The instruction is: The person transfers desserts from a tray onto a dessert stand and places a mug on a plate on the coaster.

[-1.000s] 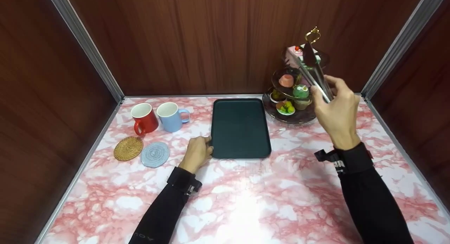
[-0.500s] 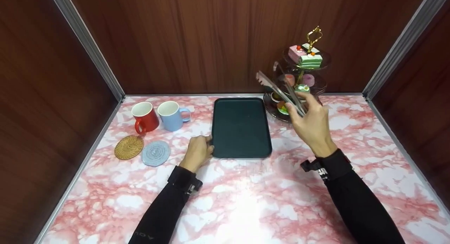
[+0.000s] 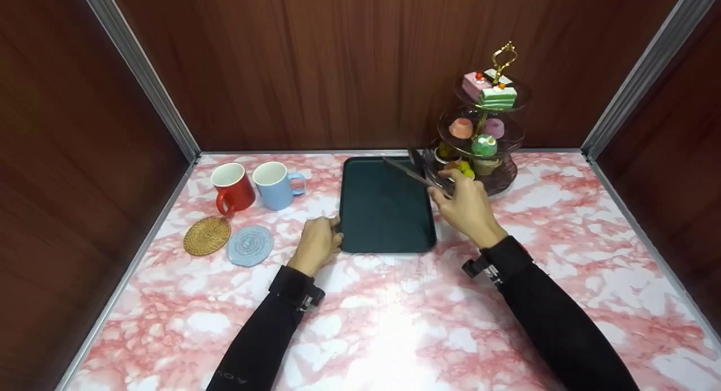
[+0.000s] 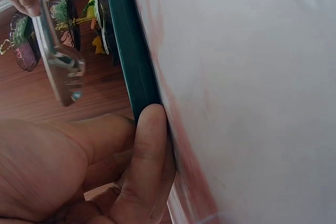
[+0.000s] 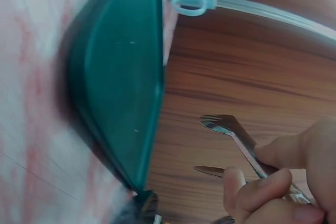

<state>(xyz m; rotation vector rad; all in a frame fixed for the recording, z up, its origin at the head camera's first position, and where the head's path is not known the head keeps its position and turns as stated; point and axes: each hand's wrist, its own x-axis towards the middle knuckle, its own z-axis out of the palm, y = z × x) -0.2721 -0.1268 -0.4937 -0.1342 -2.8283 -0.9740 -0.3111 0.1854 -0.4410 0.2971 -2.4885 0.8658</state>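
My right hand (image 3: 464, 208) grips a pair of metal tongs (image 3: 414, 176) low over the far right corner of a dark green tray (image 3: 386, 210). The tong arms stand apart with nothing between them, as the right wrist view shows for the tongs (image 5: 231, 129) and the fingers (image 5: 283, 182) round them. My left hand (image 3: 316, 243) sits at the tray's near left corner. In the left wrist view its thumb (image 4: 149, 145) lies along the tray's rim (image 4: 131, 61), with the other fingers curled under. The tray holds nothing.
A three-tier stand (image 3: 507, 180) with small cakes and a gold handle stands at the back right, just behind the tongs. A red mug (image 3: 232, 189) and a blue mug (image 3: 273, 185) stand at the back left, with a woven coaster (image 3: 207, 236) and a blue-grey coaster (image 3: 249, 246) in front. Wooden walls enclose the marble table.
My right hand has brought the tongs down and to the left, from the stand's top tier to the tray's far right corner. The left hand has stayed on the tray.
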